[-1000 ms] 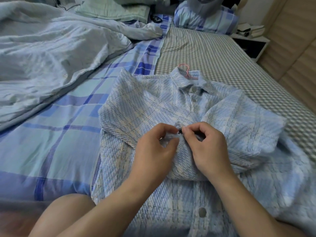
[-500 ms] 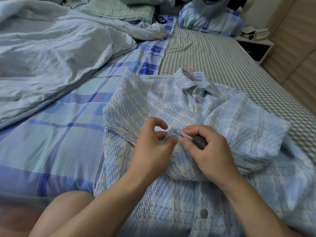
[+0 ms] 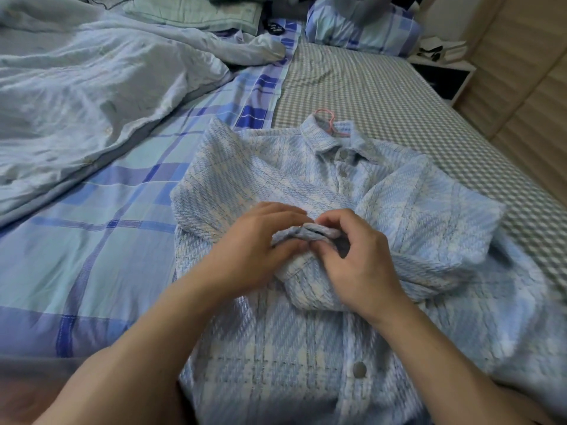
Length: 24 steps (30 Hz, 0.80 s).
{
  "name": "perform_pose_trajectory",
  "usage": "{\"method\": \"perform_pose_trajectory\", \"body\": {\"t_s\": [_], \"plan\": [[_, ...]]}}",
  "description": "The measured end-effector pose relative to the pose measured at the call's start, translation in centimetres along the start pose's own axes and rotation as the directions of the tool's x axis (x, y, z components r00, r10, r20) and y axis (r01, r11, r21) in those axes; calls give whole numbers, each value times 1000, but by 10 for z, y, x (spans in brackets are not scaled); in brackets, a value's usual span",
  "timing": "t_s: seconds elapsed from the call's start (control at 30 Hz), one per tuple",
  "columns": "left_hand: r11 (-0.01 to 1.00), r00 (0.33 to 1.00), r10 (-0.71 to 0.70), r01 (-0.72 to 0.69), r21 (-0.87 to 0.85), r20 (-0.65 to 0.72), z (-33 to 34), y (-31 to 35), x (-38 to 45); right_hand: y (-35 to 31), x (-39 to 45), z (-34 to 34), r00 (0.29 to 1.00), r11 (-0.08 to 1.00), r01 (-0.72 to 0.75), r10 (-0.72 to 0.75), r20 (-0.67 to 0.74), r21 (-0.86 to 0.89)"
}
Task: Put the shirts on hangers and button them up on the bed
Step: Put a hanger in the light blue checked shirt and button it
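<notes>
The fingers and thumb of the left hand and the right hand are curled and pinch a raised fold of cloth between them at the middle of the shirt's front opening; the fingertips of the two hands nearly meet over the fold. The shirt, pale blue and white with a woven check, lies face up on the bed, collar away from the person, with its sleeves folded across the chest. A pink hanger hook sticks out of the collar. Two buttons below the collar look fastened, and one grey button shows lower down the front. A crumpled grey-blue duvet lies to the left, and a checked pillow sits at the head of the bed
</notes>
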<state>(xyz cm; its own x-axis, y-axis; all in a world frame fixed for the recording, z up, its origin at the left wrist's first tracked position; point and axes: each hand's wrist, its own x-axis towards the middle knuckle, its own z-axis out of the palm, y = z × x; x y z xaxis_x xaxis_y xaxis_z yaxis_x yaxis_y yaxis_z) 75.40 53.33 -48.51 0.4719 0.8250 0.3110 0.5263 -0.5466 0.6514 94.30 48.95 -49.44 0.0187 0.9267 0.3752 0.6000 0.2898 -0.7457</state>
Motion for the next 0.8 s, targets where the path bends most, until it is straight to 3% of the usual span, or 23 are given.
{"method": "perform_pose_trajectory", "body": {"t_s": [0.37,0.5,0.67,0.8], "plan": [[995,999,-11,8,-98,-32,14,1,0,-1,2,-2,998,999,41,-42,-37,-33],[997,1000,-11,13,-71,18,12,-1,0,-3,2,-3,996,988,88,-89,-9,-124],[998,998,3,0,-67,55,9,0,0,-5,2,1,985,980,160,-166,-42,-120],[999,999,5,-3,-53,33,10,1,0,-4,1,4,994,992,93,-98,-55,-85]]}}
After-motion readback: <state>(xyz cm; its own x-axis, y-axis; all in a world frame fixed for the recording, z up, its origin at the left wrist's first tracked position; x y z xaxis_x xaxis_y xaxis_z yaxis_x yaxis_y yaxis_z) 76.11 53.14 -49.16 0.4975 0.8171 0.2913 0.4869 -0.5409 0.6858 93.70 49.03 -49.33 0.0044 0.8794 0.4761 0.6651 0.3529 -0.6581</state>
